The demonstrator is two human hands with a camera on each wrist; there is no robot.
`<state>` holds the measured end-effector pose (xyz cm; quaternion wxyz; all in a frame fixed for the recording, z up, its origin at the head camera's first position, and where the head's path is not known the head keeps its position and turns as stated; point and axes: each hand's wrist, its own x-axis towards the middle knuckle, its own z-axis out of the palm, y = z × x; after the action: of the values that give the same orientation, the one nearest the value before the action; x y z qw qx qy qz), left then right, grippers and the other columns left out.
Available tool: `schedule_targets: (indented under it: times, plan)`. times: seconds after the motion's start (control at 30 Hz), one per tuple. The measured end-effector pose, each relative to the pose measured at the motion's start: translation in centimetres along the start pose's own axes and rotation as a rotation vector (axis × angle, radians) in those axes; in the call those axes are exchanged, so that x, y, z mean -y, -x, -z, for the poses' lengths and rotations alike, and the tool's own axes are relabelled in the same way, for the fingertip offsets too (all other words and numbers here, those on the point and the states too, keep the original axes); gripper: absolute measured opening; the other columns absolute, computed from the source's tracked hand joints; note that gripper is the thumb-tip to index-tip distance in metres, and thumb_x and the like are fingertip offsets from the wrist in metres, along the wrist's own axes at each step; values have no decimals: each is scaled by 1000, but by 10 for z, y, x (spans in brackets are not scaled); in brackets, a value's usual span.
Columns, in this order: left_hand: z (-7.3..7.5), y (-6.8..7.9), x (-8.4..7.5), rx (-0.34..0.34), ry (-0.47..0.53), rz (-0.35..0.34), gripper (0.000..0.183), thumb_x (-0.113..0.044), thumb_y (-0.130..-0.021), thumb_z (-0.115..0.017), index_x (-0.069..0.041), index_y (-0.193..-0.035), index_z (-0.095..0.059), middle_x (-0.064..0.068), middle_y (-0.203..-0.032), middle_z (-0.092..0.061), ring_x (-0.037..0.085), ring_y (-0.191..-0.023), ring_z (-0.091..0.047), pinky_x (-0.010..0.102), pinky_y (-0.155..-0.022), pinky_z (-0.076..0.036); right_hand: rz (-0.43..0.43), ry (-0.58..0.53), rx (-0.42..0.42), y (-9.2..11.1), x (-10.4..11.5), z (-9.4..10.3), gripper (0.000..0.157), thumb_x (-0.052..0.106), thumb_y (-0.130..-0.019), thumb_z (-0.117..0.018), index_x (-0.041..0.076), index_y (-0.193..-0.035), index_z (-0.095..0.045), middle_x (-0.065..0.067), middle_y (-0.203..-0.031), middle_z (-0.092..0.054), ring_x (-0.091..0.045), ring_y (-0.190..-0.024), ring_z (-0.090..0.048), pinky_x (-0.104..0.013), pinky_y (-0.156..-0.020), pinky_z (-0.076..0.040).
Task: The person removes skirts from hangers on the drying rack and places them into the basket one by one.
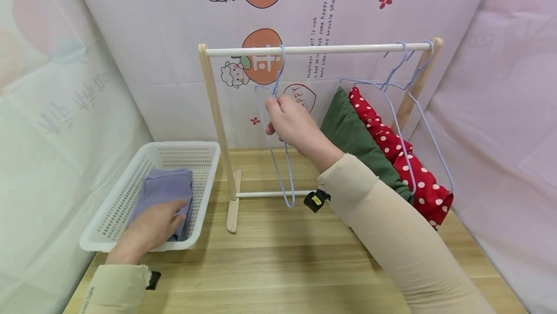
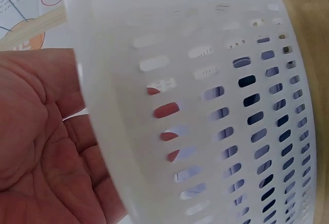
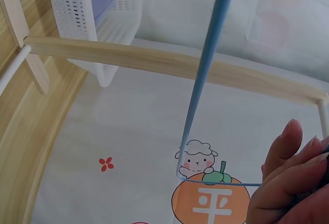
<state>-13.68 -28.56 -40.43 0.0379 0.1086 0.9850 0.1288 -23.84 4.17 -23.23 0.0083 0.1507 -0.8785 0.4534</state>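
My right hand [image 1: 296, 123] grips a light blue wire hanger [image 1: 290, 173] just below its hook, and the hook sits over the white rail [image 1: 330, 50]. In the right wrist view, the blue wire [image 3: 204, 62] runs past the curled fingers. Down at the left, my left hand [image 1: 152, 224] reaches over the front wall of a white plastic basket [image 1: 176, 145], its fingers loosely extended over folded purple cloth [image 1: 167, 186]. The left wrist view shows the palm [image 2: 36, 147] beside the basket's slotted wall, which partly hides the fingers.
A wooden-framed rack [image 1: 214, 106] stands on the wood-grain table [image 1: 261, 265]. At its right end, green fabric [image 1: 354, 135] and red polka-dot fabric [image 1: 428, 190] hang on two more blue hangers. Printed white sheets [image 1: 174, 62] enclose the back and sides.
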Motion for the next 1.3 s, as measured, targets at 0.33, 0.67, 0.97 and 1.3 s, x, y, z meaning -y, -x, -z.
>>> schedule_targets:
  times: [0.33, 0.67, 0.97, 1.3]
  plan:
    - [-9, 0, 3, -4, -4, 10, 45, -19, -103, -63, 2, -143, -57, 25, -130, -69, 47, -118, -66, 64, -98, -52, -23, 2, 9, -1, 4, -6, 40, 45, -113, -34, 10, -109, -54, -8, -85, -70, -22, -66, -57, -36, -65, -46]
    - [-17, -1, 11, 23, 10, 45, 45, -19, -104, -62, 4, -143, -56, 28, -135, -65, 51, -122, -62, 65, -100, -50, -48, -13, 19, -1, 4, -7, 38, 46, -113, -36, 11, -113, -52, -8, -89, -70, -21, -66, -56, -36, -67, -46]
    - [-15, -13, 31, 175, -26, 93, 26, -25, -100, -67, -5, -118, -65, 14, -106, -72, 40, -102, -68, 61, -88, -54, -42, 14, 16, -2, -1, -3, 39, 46, -113, -36, 11, -110, -52, -8, -88, -71, -21, -68, -56, -37, -66, -46]
    - [-17, -20, 35, 219, -33, 87, 40, -28, -101, -64, -1, -130, -65, 26, -125, -69, 54, -116, -62, 69, -96, -49, -43, 66, -20, 2, -1, 2, 44, 54, -111, -36, 14, -112, -52, -3, -90, -73, -22, -88, -64, -41, -77, -49]
